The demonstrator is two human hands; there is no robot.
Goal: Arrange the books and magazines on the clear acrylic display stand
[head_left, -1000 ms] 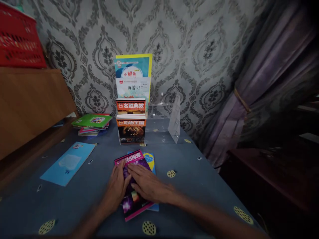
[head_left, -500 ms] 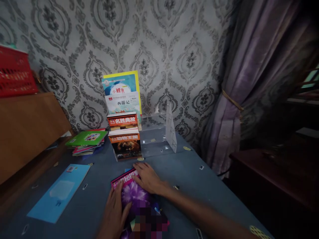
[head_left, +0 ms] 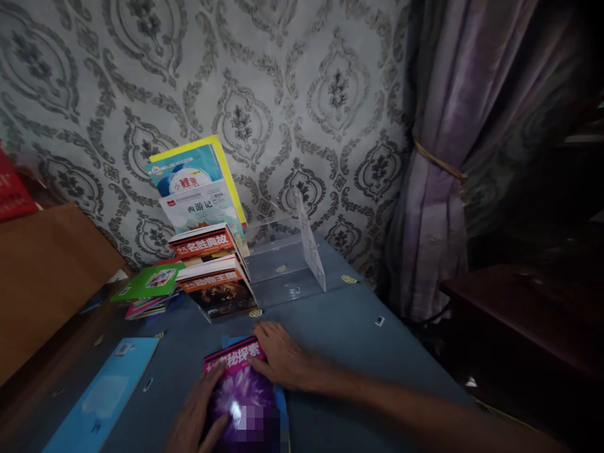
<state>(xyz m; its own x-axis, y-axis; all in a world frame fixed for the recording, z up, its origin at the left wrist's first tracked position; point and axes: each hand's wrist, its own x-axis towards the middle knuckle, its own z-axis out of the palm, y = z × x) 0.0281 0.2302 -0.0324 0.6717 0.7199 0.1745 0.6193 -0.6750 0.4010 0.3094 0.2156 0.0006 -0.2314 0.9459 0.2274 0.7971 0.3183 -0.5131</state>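
A purple book (head_left: 245, 390) with a pink title band lies face up near the front of the table, its lower part blurred by pixels. My left hand (head_left: 195, 409) holds it by the left side, thumb over the cover. At the top right corner, my right hand (head_left: 280, 358) grips the same book, with its thumb on the cover. A blue edge of something flat shows from beneath the book. Beyond my hands, a clear acrylic stand (head_left: 309, 245) carries several books in its left part, with a lion-covered book (head_left: 219, 296) in front.
To the left lies a light blue book (head_left: 106, 393). Behind it is a stack of books with a green one (head_left: 148, 281) on top. A wooden box or cabinet (head_left: 51, 270) stands at the far left, and a purple curtain (head_left: 438, 220) hangs at the right.
My view has turned and tilted, so the stand and books sit further left and lean. Both hands stay on the purple book, which looks straighter, its title now more readable.
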